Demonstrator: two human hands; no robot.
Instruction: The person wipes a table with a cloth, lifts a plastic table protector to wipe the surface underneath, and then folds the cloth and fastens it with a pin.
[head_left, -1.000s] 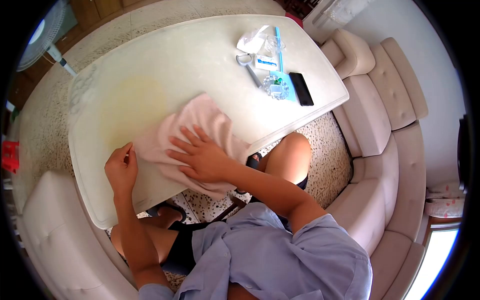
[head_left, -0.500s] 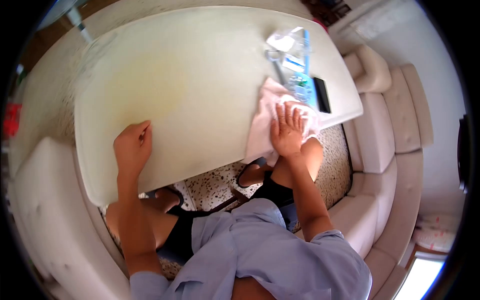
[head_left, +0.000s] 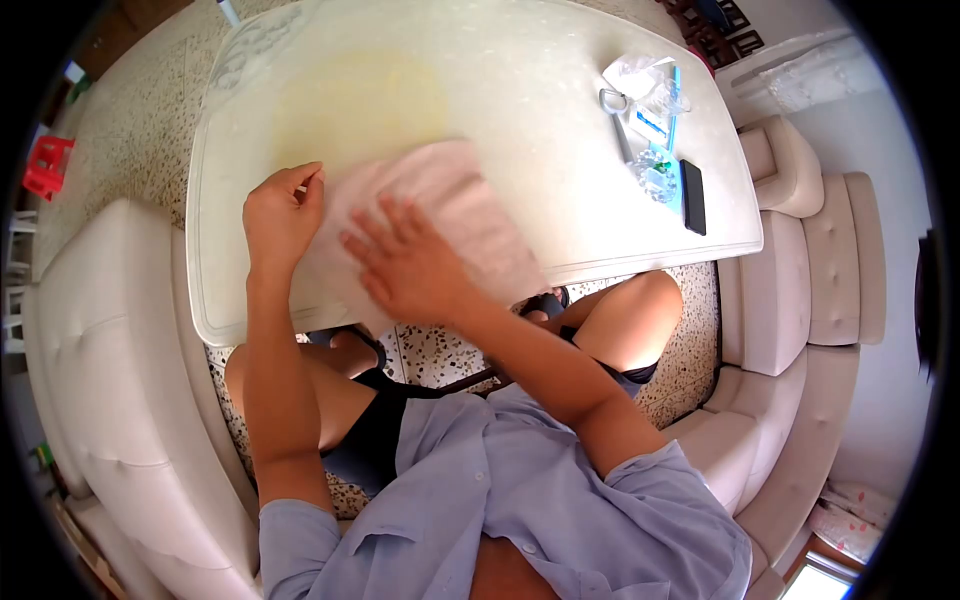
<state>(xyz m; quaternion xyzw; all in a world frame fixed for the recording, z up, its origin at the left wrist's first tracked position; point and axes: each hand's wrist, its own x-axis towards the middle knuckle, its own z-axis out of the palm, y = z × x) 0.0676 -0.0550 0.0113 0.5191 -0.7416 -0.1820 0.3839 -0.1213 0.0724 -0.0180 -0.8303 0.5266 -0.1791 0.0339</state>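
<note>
A pink cloth [head_left: 455,185] lies partly spread on the near side of the pale table [head_left: 560,110], its lower edge hanging over the table's edge. My right hand [head_left: 408,262] rests flat on it with fingers spread, slightly blurred. Just left of the cloth, my left hand [head_left: 284,218] is closed, thumb against curled fingers, with nothing visible in it.
At the table's right are a black phone [head_left: 692,198], a glass ashtray [head_left: 656,176], a gray-handled tool [head_left: 620,125], a small white-and-blue box [head_left: 651,125] and clear plastic [head_left: 637,75]. Sofas [head_left: 120,330] flank the table; a red stool [head_left: 47,167] stands far left.
My right hand and the cloth swept right beside the ashtray, then came back left near my left hand. My left hand stayed closed. The camera view has shifted.
</note>
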